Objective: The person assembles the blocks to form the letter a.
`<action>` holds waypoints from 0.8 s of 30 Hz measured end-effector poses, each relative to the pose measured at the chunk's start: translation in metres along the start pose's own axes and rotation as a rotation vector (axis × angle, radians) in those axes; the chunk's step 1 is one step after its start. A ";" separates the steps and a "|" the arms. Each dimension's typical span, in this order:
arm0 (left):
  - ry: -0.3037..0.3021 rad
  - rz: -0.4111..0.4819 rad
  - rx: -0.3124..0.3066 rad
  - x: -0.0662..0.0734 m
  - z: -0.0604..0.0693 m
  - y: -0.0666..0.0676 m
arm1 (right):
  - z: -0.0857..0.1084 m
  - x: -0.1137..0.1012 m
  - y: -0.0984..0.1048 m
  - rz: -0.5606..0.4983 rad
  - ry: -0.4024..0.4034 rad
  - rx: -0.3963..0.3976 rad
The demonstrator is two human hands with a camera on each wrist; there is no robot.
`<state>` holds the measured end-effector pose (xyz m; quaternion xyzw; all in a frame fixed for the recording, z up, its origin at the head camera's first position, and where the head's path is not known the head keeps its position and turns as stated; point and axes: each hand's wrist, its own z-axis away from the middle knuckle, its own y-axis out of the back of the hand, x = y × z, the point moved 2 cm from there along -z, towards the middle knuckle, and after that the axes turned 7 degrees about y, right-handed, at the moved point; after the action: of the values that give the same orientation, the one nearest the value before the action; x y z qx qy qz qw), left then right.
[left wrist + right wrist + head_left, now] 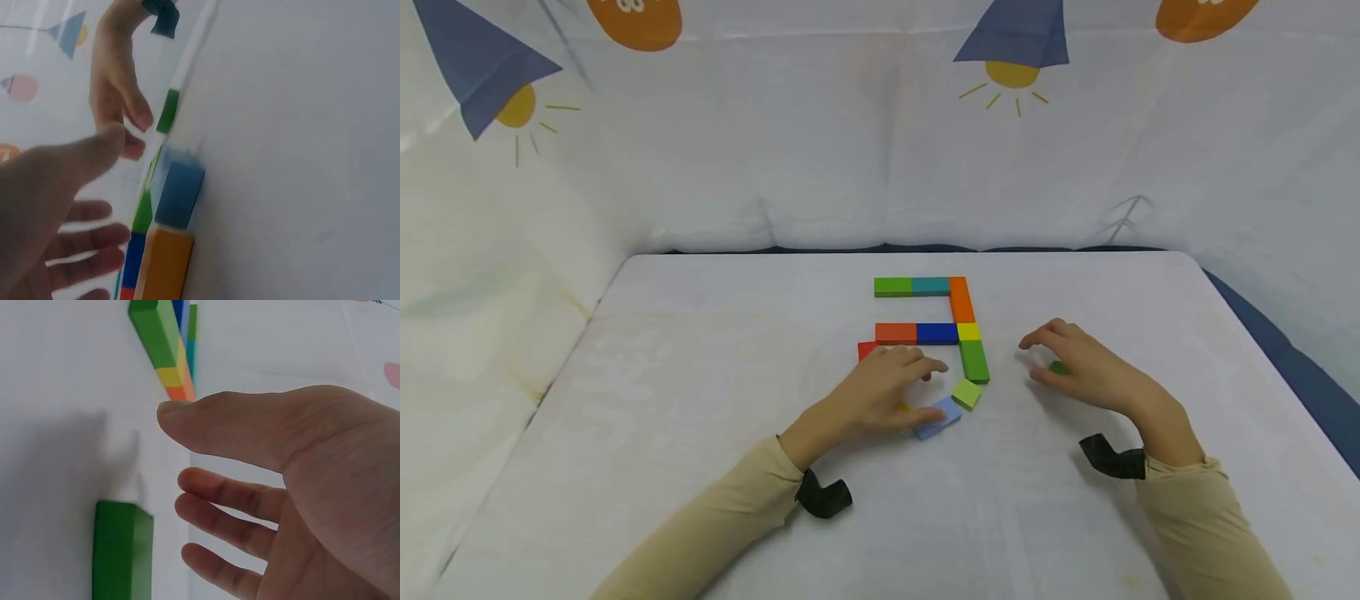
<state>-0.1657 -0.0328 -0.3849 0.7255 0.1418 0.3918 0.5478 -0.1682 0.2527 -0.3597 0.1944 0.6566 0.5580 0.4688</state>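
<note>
In the head view my left hand [880, 392] hovers over the lower left of a row of coloured wooden blocks, fingers loosely spread. Its thumb is over a light blue block [942, 418]; whether it touches cannot be told. A lime green block [967, 394] lies tilted beside that one. Part of a red block [866, 350] shows behind the hand, and the left wrist view has an orange-yellow block [165, 265]. My right hand [1090, 371], fingers apart and holding nothing, is above a separate green block [115, 550], mostly hidden from the head view.
Farther back, green [892, 287], teal [931, 287], orange [962, 300], orange-red [896, 333], dark blue [937, 333], yellow [968, 332] and green blocks lie end to end in an angular figure. The white table [700, 375] meets a white printed curtain [820, 150] behind.
</note>
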 end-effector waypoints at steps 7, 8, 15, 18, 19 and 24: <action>0.078 -0.092 -0.088 0.010 0.003 -0.009 | 0.010 0.007 -0.004 0.007 0.013 0.016; 0.077 -0.096 -0.100 0.010 0.004 -0.010 | 0.011 0.008 -0.005 0.011 0.018 0.016; 0.057 -0.060 -0.125 0.011 0.004 -0.011 | 0.019 0.015 -0.009 0.033 0.018 0.039; 0.049 -0.048 -0.130 0.011 0.004 -0.011 | 0.024 0.019 -0.009 0.047 0.013 0.044; 0.046 -0.047 -0.131 0.011 0.004 -0.011 | 0.025 0.020 -0.009 0.051 0.014 0.045; 0.023 -0.052 -0.128 0.011 0.003 -0.011 | 0.030 0.024 -0.012 0.046 0.013 0.054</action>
<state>-0.1540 -0.0242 -0.3905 0.6803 0.1415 0.3942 0.6014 -0.1521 0.2841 -0.3780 0.2184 0.6697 0.5522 0.4459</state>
